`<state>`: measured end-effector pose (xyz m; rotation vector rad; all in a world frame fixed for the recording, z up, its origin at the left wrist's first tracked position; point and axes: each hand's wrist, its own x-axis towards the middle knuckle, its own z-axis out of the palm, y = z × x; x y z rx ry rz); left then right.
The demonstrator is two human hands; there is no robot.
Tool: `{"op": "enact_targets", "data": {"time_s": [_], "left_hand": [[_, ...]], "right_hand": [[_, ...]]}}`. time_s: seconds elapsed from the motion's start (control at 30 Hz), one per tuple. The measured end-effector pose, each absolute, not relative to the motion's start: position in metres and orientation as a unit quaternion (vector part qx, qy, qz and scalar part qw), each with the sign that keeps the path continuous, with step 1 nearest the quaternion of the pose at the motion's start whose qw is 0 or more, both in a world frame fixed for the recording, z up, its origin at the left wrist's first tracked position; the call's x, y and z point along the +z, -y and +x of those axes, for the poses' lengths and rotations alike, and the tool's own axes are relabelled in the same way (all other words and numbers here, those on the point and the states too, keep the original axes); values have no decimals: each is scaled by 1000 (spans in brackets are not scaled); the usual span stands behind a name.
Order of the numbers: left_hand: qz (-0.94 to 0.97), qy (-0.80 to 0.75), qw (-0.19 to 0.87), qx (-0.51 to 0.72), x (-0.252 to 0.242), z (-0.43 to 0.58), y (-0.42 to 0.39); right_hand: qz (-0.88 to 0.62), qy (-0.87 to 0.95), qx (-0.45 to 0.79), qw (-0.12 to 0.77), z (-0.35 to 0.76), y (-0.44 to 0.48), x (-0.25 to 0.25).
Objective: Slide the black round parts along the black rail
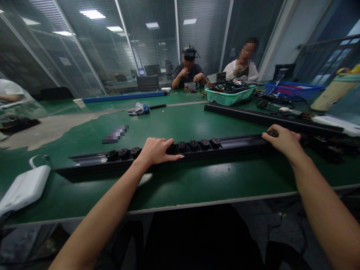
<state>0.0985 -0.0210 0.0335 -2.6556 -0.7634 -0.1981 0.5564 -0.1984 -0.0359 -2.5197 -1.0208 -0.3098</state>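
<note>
A long black channel (239,144) lies lengthwise in front of me, with several round black socket modules (194,144) seated in a row inside it. My left hand (154,152) grips the channel near its middle, thumb along the near side and fingers over the far side, covering part of the row. At the right end, my right hand (284,140) pinches a black socket module (272,133) with copper-coloured contacts, right at the channel. Whether that module touches the channel I cannot tell. Bare channel shows between the row and my right hand.
A second black channel (270,120) lies behind, near a green basket (225,96) of cables and a blue tray (295,89). A white device (25,187) sits at left, a blurred phone-like item (115,134) beyond the channel. Two people (189,71) sit across the green table (180,122).
</note>
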Motion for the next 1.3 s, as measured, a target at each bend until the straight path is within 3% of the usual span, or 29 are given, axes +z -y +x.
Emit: {"op": "enact_targets", "data": {"time_s": [1.3], "left_hand": [[-942, 272, 181, -72, 35, 98, 22]], "right_hand": [[-926, 310, -141, 163, 564, 204, -34]]}}
